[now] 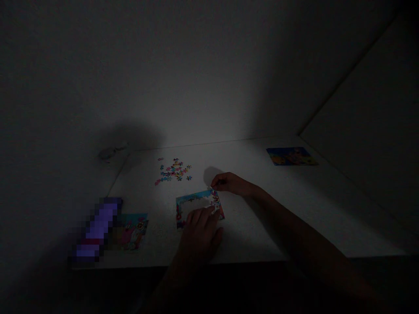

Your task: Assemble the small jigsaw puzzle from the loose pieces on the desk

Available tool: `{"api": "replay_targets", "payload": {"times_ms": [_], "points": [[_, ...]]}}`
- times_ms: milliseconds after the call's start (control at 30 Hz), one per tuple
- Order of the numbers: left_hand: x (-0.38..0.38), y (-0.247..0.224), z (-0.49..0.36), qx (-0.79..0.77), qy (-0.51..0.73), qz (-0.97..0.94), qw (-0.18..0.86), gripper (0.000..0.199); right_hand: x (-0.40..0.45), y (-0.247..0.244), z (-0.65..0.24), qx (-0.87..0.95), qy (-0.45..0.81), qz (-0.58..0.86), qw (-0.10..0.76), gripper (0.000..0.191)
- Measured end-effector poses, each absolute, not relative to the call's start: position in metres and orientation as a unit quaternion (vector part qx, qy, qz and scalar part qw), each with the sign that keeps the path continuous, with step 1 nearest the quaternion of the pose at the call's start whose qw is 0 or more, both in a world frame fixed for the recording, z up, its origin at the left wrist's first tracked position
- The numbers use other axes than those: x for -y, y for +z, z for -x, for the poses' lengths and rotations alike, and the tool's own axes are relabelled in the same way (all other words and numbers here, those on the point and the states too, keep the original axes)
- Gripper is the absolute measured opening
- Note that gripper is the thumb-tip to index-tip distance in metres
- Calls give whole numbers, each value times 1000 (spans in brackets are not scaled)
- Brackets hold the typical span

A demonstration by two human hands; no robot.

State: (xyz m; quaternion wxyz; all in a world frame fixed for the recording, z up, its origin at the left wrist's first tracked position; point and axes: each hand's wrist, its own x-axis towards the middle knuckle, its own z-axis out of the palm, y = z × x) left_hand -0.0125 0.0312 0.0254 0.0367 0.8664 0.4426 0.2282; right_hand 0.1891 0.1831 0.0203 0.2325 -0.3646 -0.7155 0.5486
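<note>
A partly assembled jigsaw puzzle (193, 196) lies on the white table, its border joined around a pale gap in the middle. Across its lower right part rests my left hand (200, 229), palm down with the fingers stretched out, hiding some of the pieces. At the puzzle's upper right corner, my right hand (227, 182) is closed in a pinch on a small pale puzzle piece (213, 188), partly covered by the fingertips. Beyond the puzzle, several loose puzzle pieces (176, 171) are scattered in a cluster.
A colourful picture sheet (134, 231) lies at the left near a pixelated purple object (100, 226). Another picture (292, 156) sits at the far right. White walls (209, 87) bound the table (248, 161) behind and at the right. The light is dim.
</note>
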Motion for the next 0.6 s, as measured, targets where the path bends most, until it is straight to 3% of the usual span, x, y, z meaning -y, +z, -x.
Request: {"api": "replay_targets", "payload": {"times_ms": [267, 600], "points": [[-30, 10, 1, -448, 247, -854, 88, 34, -175, 27, -187, 746, 540, 349, 173, 21], [-30, 9, 2, -440, 253, -856, 97, 33, -172, 24, -184, 756, 536, 342, 157, 15]]}}
